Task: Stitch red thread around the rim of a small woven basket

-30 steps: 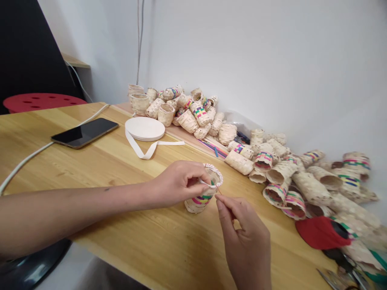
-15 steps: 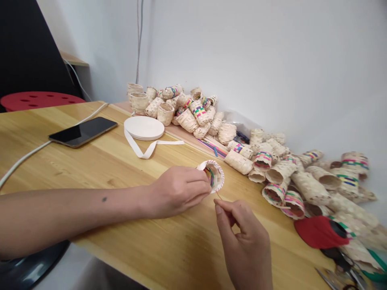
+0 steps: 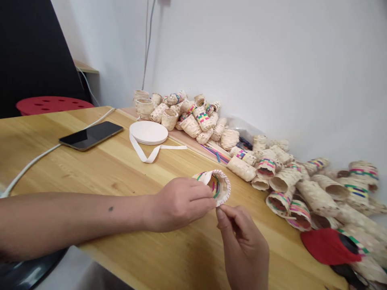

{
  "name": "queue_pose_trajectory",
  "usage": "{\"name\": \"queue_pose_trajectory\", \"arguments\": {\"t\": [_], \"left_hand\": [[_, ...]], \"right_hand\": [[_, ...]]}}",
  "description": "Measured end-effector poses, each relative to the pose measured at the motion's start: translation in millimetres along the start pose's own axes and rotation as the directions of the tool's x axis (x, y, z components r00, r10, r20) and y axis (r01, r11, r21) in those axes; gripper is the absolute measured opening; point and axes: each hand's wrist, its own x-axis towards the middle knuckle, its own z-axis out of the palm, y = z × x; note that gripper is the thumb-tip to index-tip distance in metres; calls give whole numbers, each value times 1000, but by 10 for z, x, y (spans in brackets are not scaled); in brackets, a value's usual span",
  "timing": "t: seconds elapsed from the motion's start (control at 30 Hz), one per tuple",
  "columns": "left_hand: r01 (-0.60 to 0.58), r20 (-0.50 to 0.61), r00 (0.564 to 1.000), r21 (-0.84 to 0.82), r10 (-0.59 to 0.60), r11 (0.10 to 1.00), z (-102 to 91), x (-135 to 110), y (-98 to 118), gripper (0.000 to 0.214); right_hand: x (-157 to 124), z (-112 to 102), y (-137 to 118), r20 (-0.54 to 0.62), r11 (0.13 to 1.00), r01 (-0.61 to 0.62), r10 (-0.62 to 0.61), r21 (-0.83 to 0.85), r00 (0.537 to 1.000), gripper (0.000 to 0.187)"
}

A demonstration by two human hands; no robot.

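A small woven basket (image 3: pixel 224 191) lies tilted, its mouth turned toward me. White tape covers its rim, overcast with red stitches, and coloured strips show inside. My left hand (image 3: pixel 184 204) is closed around the basket's near left side, fingers at the rim. Against the lower rim, my right hand (image 3: pixel 246 241) pinches thumb and forefinger together. The thin red thread seen there half a second ago is now hidden by the fingertips; whether a needle is with it I cannot tell.
A roll of white tape (image 3: pixel 149 132) with a loose end and a phone (image 3: pixel 91 135) lie on the wooden table (image 3: pixel 121 171). Many woven baskets (image 3: pixel 313 197) are heaped along the wall. A red cap-like object (image 3: pixel 328 245) lies at right, a red stool (image 3: pixel 54 105) behind.
My right fingertips have come up from just below the basket to touch its lower rim. The thread between them no longer shows. The view has shifted slightly, and the basket's mouth shows more.
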Motion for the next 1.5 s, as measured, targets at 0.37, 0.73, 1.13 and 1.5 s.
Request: {"name": "queue_pose_trajectory", "arguments": {"t": [0.37, 0.73, 1.13, 1.5], "left_hand": [[-47, 52, 998, 29, 46, 998, 20, 4, -40, 29], [-103, 140, 985, 34, 98, 994, 61, -16, -15, 34], [-127, 99, 988, 64, 120, 990, -86, 71, 53, 29], [-137, 243, 965, 133, 102, 982, 100, -15, 16, 31]], "right_hand": [[-88, 111, 160, -22, 920, -240, 259, 308, 966, 19], [11, -33, 99, -21, 965, 117, -125, -236, 992, 19], [-44, -6, -53, -217, 918, 295, -355, -265, 909, 11], [-6, -174, -291, -414, 966, 235, -169, 112, 894, 14]]}}
